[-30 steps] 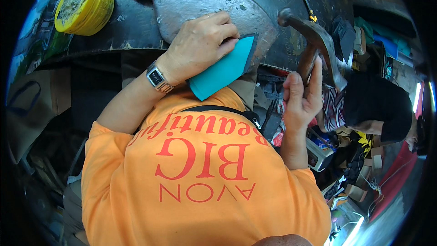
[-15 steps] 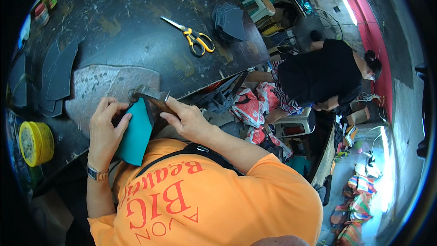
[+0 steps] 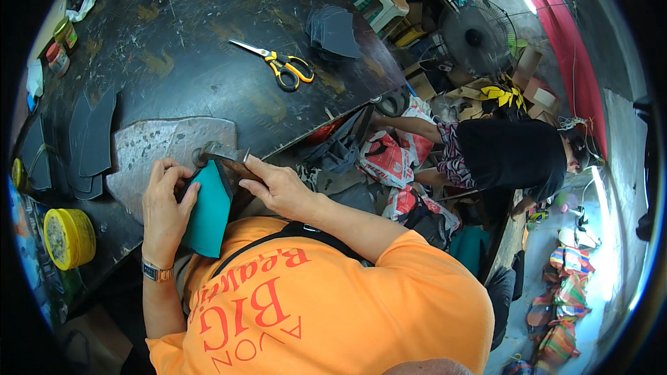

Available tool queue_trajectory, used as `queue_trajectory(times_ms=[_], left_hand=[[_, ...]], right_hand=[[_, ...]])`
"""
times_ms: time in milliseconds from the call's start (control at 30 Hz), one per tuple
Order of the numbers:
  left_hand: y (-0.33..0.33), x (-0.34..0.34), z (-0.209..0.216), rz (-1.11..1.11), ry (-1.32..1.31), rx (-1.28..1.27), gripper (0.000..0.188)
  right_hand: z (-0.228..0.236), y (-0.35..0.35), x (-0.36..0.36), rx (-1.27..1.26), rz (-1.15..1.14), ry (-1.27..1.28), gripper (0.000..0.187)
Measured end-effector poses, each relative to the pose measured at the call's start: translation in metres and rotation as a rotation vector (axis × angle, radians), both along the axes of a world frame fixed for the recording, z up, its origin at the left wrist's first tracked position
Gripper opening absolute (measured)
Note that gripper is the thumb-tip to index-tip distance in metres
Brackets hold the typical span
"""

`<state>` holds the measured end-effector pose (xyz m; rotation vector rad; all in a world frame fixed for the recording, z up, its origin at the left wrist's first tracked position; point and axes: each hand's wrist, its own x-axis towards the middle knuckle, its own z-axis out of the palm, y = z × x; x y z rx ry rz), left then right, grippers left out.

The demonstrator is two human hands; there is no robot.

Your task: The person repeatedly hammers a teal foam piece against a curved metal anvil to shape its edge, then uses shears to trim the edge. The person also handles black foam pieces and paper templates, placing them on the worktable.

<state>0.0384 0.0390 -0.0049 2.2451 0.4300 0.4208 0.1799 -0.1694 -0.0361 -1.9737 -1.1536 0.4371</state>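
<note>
My left hand [image 3: 165, 198], with a watch at the wrist, pinches a flat teal piece with a black edge [image 3: 205, 215] near its upper end. The kind of material cannot be told. Closed round a wooden handle, my right hand [image 3: 281, 187] holds a hammer [image 3: 224, 153]. Its metal head lies right at the top of the teal piece, close to my left fingers; whether they touch cannot be made out. Beneath them is a worn grey slab [image 3: 167, 135] at the near edge of the dark table [image 3: 201, 48].
Yellow-handled scissors [image 3: 281, 69] and stacked dark cut pieces [image 3: 332, 33] lie on the table. More dark pieces [image 3: 94, 139] sit left of the slab, near a yellow tub [image 3: 69, 238]. At right a person in black [image 3: 514, 156] bends near a fan [image 3: 476, 38] and red-white sacks [image 3: 389, 160].
The whole view has shifted slightly. The person in black has moved right and toward me, uncovering the fan. My hands keep nearly the same pose on the teal piece and hammer.
</note>
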Motion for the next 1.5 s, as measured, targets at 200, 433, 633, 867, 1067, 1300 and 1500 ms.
queue_trajectory(times_ms=[200, 433, 633, 867, 1067, 1300, 1500], left_hand=[[0.002, 0.002, -0.001, -0.026, -0.017, 0.008, 0.018], [-0.002, -0.002, -0.005, -0.015, -0.036, 0.086, 0.015], [-0.007, -0.003, -0.011, -0.012, -0.071, 0.270, 0.013], [-0.008, -0.002, -0.011, 0.008, -0.033, 0.350, 0.013], [-0.010, -0.001, -0.014, 0.036, -0.069, 0.508, 0.015], [0.004, 0.007, -0.030, 0.008, -0.093, 0.516, 0.014], [0.002, 0.008, -0.029, -0.006, -0.095, 0.507, 0.018]], right_hand=[[-0.006, 0.000, 0.002, 0.039, 0.000, -0.083, 0.059], [-0.006, 0.005, 0.005, 0.080, 0.035, -0.129, 0.058], [-0.013, 0.012, 0.007, 0.129, 0.055, -0.129, 0.055], [-0.021, 0.021, 0.011, 0.112, 0.069, -0.204, 0.055], [-0.019, 0.021, 0.007, 0.080, 0.068, -0.238, 0.058], [-0.017, 0.025, 0.010, 0.071, 0.090, -0.230, 0.059], [-0.022, 0.028, 0.008, 0.067, 0.083, -0.273, 0.061]])
